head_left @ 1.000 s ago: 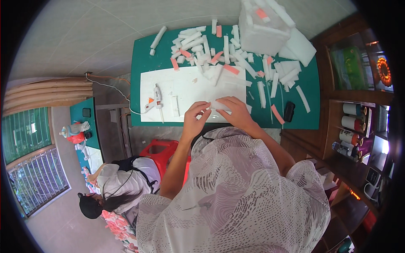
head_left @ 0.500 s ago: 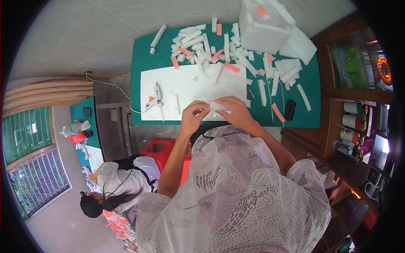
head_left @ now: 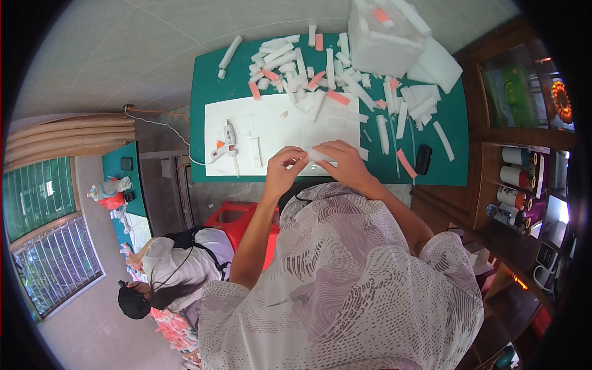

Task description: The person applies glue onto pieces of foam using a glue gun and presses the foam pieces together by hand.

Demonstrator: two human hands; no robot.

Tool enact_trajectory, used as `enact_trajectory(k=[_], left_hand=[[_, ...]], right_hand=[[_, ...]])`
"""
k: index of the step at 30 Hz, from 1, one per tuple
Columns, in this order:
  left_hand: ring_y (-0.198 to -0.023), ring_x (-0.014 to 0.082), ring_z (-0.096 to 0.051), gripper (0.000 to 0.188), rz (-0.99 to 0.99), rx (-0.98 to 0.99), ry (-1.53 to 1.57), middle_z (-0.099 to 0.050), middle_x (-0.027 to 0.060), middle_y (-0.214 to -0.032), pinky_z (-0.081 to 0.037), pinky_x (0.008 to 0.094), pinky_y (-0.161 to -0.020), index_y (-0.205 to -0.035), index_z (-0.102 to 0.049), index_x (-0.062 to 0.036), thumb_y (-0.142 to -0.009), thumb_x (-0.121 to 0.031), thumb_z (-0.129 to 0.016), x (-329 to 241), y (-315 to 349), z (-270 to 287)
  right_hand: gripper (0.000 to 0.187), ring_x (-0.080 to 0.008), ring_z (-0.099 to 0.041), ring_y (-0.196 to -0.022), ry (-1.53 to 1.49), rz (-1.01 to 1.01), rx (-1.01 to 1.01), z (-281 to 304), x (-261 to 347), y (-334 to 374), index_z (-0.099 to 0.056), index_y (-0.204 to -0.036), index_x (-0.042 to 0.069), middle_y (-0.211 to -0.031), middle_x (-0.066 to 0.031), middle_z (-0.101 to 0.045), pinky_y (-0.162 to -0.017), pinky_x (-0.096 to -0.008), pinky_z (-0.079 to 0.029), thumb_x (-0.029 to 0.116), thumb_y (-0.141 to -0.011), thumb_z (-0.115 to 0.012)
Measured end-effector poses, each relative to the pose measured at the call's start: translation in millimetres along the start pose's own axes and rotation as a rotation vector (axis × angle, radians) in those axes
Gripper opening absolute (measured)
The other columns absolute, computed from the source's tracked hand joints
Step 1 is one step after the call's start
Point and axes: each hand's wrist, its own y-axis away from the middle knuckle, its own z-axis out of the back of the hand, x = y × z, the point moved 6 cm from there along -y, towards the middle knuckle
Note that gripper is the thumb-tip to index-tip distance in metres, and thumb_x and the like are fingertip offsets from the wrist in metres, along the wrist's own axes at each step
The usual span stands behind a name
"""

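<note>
Close to the table's near edge, a short white foam piece (head_left: 319, 156) is held between my two hands above the white board (head_left: 290, 132). My left hand (head_left: 287, 168) pinches its left end, thumb and index finger pressed together. The fingers of my right hand (head_left: 341, 160) wrap over the other end and hide part of it. Left of my hands lies a white glue gun (head_left: 228, 140) with an orange trigger, its cord running off the table's left side. A flat white strip (head_left: 256, 152) rests between the glue gun and my left hand.
White foam strips (head_left: 280, 57) and a few pink ones (head_left: 338, 97) are heaped along the far side of the green table (head_left: 209, 80). A white foam box (head_left: 385, 52) stands far right; a black case (head_left: 423, 160) lies nearer. Behind at left, another person (head_left: 179, 265) sits by a red stool (head_left: 231, 216).
Both hands keep their hold on the white foam piece, with only a slight shift of the fingers. The whole view has moved by a tiny amount.
</note>
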Motion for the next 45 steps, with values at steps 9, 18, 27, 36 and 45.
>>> enact_trajectory(k=[9,18,27,36,45], left_hand=[[-0.074,0.0106,-0.056,0.008,-0.021,0.001,-0.060,-0.061,0.0074,-0.091,-0.045,0.0207,-0.060,-0.087,-0.065,0.0016,-0.079,0.000,-0.065,-1,-1,-2],[-0.072,0.0110,-0.056,0.010,-0.043,0.009,-0.084,-0.063,0.0070,-0.089,-0.045,0.0217,-0.060,-0.087,-0.066,-0.0006,-0.077,-0.002,-0.066,-3,0,-1],[-0.072,0.0094,-0.054,0.024,0.018,0.051,-0.049,-0.061,0.0051,-0.095,-0.045,0.0221,-0.062,-0.101,-0.061,-0.0025,-0.077,-0.002,-0.066,-10,-1,1],[-0.076,0.0101,-0.054,0.038,-0.053,0.097,-0.218,-0.055,0.0045,-0.100,-0.045,0.0223,-0.062,-0.107,-0.055,-0.0033,-0.073,-0.001,-0.070,-29,-5,-3],[-0.079,0.0118,-0.056,0.028,-0.103,0.091,-0.156,-0.056,0.0068,-0.100,-0.047,0.0233,-0.063,-0.098,-0.057,-0.0003,-0.073,0.000,-0.069,-19,-3,-5]], right_hand=[[0.031,-0.0286,-0.058,-0.087,-0.002,-0.002,-0.021,0,-2,1,-0.063,-0.101,0.003,-0.097,-0.0120,-0.063,-0.077,-0.0351,-0.047,0.010,-0.072,-0.068],[0.029,-0.0284,-0.059,-0.086,0.004,0.023,-0.037,0,0,3,-0.063,-0.100,0.003,-0.096,-0.0115,-0.064,-0.076,-0.0354,-0.047,0.011,-0.072,-0.068],[0.032,-0.0285,-0.057,-0.088,0.074,-0.006,-0.045,6,0,2,-0.060,-0.105,0.005,-0.099,-0.0109,-0.062,-0.079,-0.0366,-0.046,0.016,-0.075,-0.066],[0.033,-0.0283,-0.056,-0.092,0.060,-0.044,-0.048,6,-3,6,-0.060,-0.106,0.006,-0.101,-0.0104,-0.061,-0.084,-0.0374,-0.044,0.021,-0.077,-0.065],[0.032,-0.0271,-0.056,-0.093,0.071,-0.009,-0.041,6,-1,7,-0.061,-0.106,0.007,-0.101,-0.0096,-0.061,-0.085,-0.0368,-0.043,0.022,-0.078,-0.064]])
